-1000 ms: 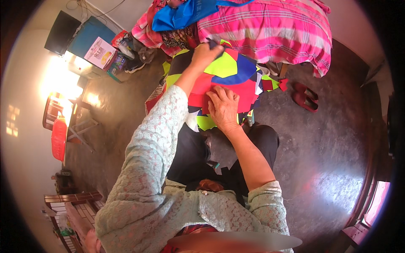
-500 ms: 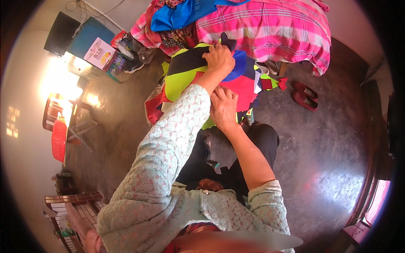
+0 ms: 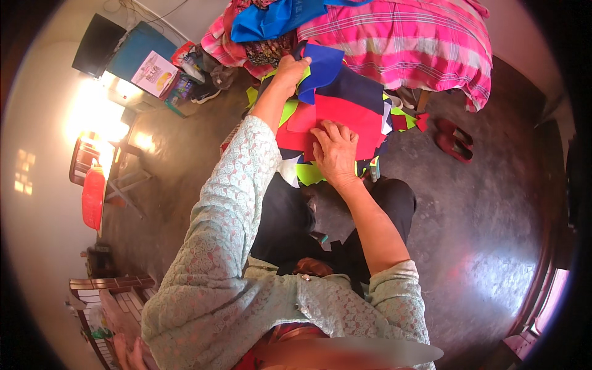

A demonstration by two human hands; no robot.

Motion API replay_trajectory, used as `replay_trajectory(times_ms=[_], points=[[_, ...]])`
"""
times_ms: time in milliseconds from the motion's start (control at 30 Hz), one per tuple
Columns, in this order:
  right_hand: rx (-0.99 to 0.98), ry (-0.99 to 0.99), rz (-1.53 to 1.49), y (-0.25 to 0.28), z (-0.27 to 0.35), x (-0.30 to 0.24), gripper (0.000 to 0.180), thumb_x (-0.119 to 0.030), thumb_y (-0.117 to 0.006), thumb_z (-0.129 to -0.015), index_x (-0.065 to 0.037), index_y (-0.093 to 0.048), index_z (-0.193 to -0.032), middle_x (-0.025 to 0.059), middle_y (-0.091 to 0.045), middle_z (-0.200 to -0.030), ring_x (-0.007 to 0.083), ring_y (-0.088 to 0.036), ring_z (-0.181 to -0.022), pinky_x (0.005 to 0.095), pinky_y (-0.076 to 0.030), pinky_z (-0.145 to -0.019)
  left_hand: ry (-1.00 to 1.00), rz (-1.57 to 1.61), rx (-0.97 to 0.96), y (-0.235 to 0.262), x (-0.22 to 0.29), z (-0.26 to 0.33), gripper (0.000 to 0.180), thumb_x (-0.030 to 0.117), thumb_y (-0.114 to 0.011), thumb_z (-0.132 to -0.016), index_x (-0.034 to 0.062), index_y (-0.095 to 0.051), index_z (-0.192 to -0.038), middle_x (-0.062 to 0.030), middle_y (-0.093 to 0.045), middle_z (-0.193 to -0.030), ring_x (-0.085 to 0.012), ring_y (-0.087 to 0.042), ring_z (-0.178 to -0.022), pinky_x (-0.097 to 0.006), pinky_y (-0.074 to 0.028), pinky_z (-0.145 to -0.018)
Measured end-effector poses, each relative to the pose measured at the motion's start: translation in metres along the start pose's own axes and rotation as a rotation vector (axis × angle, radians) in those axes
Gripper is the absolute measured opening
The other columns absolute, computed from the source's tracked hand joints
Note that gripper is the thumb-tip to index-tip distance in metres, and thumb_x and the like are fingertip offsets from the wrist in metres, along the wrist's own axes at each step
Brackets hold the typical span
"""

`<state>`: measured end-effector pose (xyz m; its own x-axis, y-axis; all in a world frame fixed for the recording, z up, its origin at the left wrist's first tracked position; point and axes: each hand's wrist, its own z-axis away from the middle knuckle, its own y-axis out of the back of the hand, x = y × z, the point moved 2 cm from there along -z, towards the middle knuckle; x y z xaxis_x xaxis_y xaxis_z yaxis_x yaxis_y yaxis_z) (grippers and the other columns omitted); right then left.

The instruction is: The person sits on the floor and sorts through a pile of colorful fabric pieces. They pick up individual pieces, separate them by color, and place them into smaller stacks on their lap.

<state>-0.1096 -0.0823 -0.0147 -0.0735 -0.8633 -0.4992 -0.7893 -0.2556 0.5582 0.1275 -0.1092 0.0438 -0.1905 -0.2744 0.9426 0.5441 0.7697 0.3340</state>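
Observation:
A heap of cut fabric pieces lies in front of my knees. Near its far edge my left hand (image 3: 287, 75) is closed on a blue fabric piece (image 3: 324, 65), thumb on top, with dark and neon-yellow cloth bunched beside the fingers. On the near part of the heap, my right hand (image 3: 336, 151) rests with fingers spread over a red fabric piece (image 3: 351, 117). A dark navy piece (image 3: 361, 90) shows between the blue and the red. Under my right hand's wrist a neon-yellow scrap (image 3: 309, 174) sticks out. Whatever supports the heap is hidden.
Beyond the heap stands something draped in a pink plaid cloth (image 3: 401, 46), with a blue bag (image 3: 268, 23) on it. Dark red shoes (image 3: 454, 140) are on the floor at right. To the left are a white box (image 3: 155, 74) and a red plastic chair-like object (image 3: 93, 197).
My left hand has moved left and away from me, now with the blue piece. The dark and neon-yellow pieces no longer cover the left of the heap, and more red shows. My right hand lies flatter.

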Motion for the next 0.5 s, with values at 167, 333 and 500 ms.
replay_trajectory(times_ms=[167, 333, 500], points=[[-0.004, 0.003, 0.015, 0.001, 0.000, 0.001, 0.033, -0.013, -0.067, -0.069, -0.013, -0.065, -0.102, 0.0048, -0.055, -0.115, 0.0244, -0.050, -0.103, 0.0424, -0.035, -0.084, 0.209, 0.599, 0.023, 0.015, -0.022, 0.006, 0.027, 0.014, -0.063, -0.089, -0.0028, -0.053, -0.108, -0.0165, -0.063, -0.101, -0.0265, -0.065, -0.087, -0.045, -0.057, -0.071], [0.001, 0.019, 0.003, -0.001, 0.001, 0.001, 0.035, -0.014, -0.066, -0.071, -0.013, -0.064, -0.106, 0.0065, -0.055, -0.115, 0.0253, -0.050, -0.105, 0.0423, -0.035, -0.085, 0.228, 0.741, -0.038, 0.020, -0.036, 0.016, 0.022, 0.017, -0.059, -0.092, 0.0004, -0.060, -0.107, -0.0124, -0.064, -0.102, -0.0251, -0.066, -0.084, -0.043, -0.057, -0.071], [0.061, -0.025, -0.014, 0.014, -0.009, -0.003, 0.039, -0.016, -0.065, -0.077, -0.012, -0.059, -0.116, 0.0106, -0.054, -0.118, 0.0270, -0.051, -0.106, 0.0427, -0.034, -0.089, 0.197, 0.795, 0.025, 0.017, -0.043, 0.024, 0.023, 0.020, -0.062, -0.090, 0.0040, -0.062, -0.106, -0.0089, -0.068, -0.098, -0.0226, -0.066, -0.083, -0.039, -0.056, -0.074]])
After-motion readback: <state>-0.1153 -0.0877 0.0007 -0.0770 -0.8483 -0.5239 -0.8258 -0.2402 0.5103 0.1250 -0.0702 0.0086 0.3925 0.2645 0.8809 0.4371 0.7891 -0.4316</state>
